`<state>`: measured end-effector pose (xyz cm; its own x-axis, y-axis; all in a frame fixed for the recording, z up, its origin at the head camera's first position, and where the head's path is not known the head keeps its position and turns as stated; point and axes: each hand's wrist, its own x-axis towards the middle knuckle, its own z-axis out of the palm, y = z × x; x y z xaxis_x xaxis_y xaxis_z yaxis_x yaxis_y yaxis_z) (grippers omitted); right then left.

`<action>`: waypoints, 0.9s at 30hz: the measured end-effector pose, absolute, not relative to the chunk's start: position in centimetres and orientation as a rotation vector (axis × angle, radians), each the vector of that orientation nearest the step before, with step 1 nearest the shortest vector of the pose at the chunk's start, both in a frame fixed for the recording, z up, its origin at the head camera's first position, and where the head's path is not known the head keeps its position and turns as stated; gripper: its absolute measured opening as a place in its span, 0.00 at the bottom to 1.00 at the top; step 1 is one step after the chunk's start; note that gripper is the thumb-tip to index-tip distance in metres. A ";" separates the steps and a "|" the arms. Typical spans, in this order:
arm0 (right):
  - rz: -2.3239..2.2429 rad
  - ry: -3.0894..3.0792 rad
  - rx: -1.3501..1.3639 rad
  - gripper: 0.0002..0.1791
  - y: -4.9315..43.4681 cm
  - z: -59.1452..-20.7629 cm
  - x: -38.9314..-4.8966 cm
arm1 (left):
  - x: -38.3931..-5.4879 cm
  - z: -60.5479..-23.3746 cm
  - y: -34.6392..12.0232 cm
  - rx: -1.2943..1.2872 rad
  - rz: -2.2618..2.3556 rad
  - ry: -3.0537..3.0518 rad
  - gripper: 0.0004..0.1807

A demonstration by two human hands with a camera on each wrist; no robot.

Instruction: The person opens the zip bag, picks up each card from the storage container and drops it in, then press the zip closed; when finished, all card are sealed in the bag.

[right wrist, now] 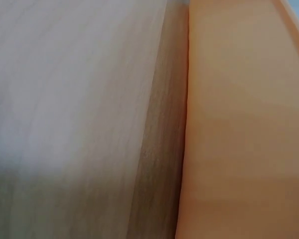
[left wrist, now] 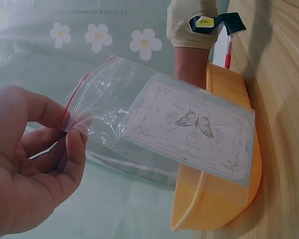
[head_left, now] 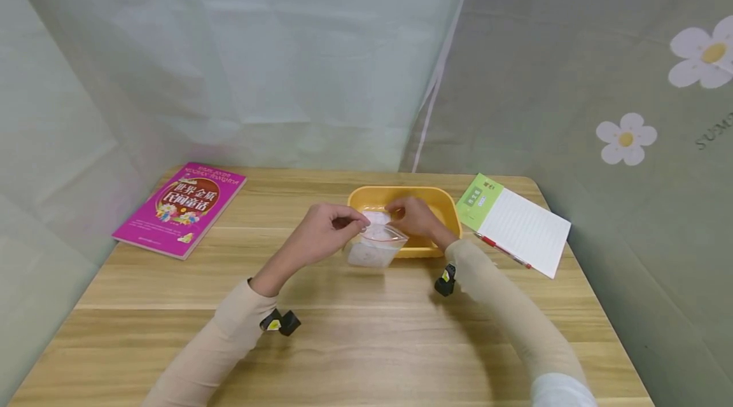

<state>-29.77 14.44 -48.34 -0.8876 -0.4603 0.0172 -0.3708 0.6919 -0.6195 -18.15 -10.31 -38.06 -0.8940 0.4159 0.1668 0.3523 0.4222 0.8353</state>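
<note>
My left hand point(head_left: 326, 232) pinches the top corner of a clear zip-lock bag point(head_left: 375, 253) with a red seal line. In the left wrist view, a pale card point(left wrist: 189, 132) printed with a butterfly and an ornate border lies inside the bag, which hangs in front of an orange-yellow plastic basket point(head_left: 452, 216). Over that basket my right hand point(head_left: 415, 216) is lowered, bent fingers right at the edge of a white piece point(head_left: 376, 217) within it. Whether they grip it I cannot tell. The right wrist view shows only the basket's wall point(right wrist: 244, 119) and the tabletop.
At the left lies a magenta storybook point(head_left: 180, 210). To the right of the basket is a lined notepad point(head_left: 523, 226) with a green top, and a red pen point(head_left: 502, 249) along its near edge. Fabric curtains point(head_left: 286, 63) enclose the wooden table point(head_left: 366, 337).
</note>
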 end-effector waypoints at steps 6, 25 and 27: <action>-0.921 2.764 -0.686 0.18 14.1 -48.4 -29.6 | -18.1 -38.1 -10.3 0.699 1.507 2.582 0.08; -0.861 2.761 -0.679 0.19 14.0 -48.2 -29.5 | -18.2 -38.1 -10.1 0.693 1.474 2.600 0.08; -0.860 2.757 -0.663 0.19 14.0 -48.2 -29.5 | -18.2 -38.1 -10.1 0.687 1.472 2.603 0.08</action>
<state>-29.51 14.00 -48.24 -0.8848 -0.4645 -0.0365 -0.3615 0.7338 -0.5753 -18.19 -10.13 -38.13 -0.8972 0.4146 0.1523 0.3441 0.4400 0.8294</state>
